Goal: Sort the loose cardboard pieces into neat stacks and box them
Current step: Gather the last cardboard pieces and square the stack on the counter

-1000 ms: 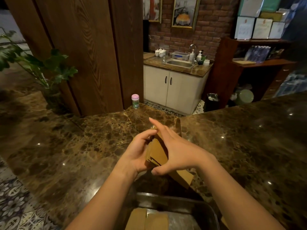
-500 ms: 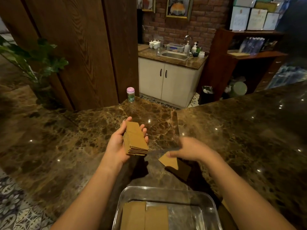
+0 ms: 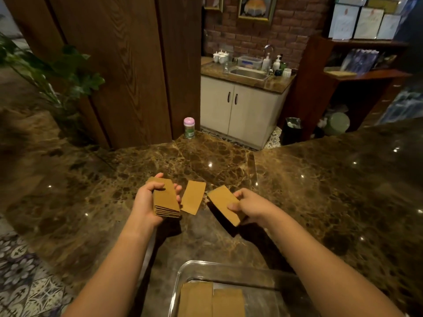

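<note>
My left hand grips a neat stack of brown cardboard pieces above the marble counter. My right hand holds a single cardboard piece by its near end, tilted, a little above the counter. Between the two hands one loose cardboard piece lies flat on the counter. At the bottom edge stands a clear plastic box with two cardboard stacks side by side inside it.
A small pink-lidded jar stands at the counter's far edge by the wooden pillar. A leafy plant is at the far left. Beyond the counter are a sink cabinet and wooden shelves.
My hands have parted: the left keeps the stack, the right has lifted a single piece off the counter. One loose piece now shows lying between them.
</note>
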A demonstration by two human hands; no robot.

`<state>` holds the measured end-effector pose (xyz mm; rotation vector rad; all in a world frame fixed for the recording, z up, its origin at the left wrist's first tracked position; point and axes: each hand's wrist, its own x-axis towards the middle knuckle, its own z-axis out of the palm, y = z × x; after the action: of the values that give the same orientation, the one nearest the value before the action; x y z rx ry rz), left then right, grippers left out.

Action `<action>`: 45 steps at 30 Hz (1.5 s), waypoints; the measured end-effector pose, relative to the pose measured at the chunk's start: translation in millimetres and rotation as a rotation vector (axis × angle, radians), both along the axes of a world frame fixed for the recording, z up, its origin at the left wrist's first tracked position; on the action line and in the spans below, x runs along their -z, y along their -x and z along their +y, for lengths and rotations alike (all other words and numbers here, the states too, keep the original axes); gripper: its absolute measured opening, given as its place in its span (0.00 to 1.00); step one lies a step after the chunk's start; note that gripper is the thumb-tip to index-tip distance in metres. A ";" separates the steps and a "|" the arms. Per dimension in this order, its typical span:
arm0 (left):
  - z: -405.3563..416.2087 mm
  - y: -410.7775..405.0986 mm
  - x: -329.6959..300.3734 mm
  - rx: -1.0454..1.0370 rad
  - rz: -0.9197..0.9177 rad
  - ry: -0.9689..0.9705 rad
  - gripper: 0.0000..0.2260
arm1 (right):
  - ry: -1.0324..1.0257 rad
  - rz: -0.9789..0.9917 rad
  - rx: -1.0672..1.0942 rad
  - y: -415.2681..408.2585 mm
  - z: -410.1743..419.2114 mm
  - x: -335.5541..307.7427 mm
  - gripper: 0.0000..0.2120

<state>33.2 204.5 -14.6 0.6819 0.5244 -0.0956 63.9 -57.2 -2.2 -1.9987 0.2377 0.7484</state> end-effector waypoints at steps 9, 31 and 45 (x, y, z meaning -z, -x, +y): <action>-13.6 -8.9 4.8 0.272 0.159 -0.101 0.17 | 0.124 -0.073 0.141 -29.6 102.8 21.2 0.13; -47.7 2.6 -57.2 -0.030 -0.147 -0.437 0.19 | -0.482 -0.436 0.290 9.6 27.1 -67.4 0.07; -131.4 55.8 -95.8 -0.114 -0.616 -0.871 0.32 | -0.685 -0.489 0.419 66.4 -13.4 -108.4 0.08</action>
<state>-22.6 73.1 81.3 1.4596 -0.0236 0.4687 -2.4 -70.6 106.2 -1.3491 0.0831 0.0354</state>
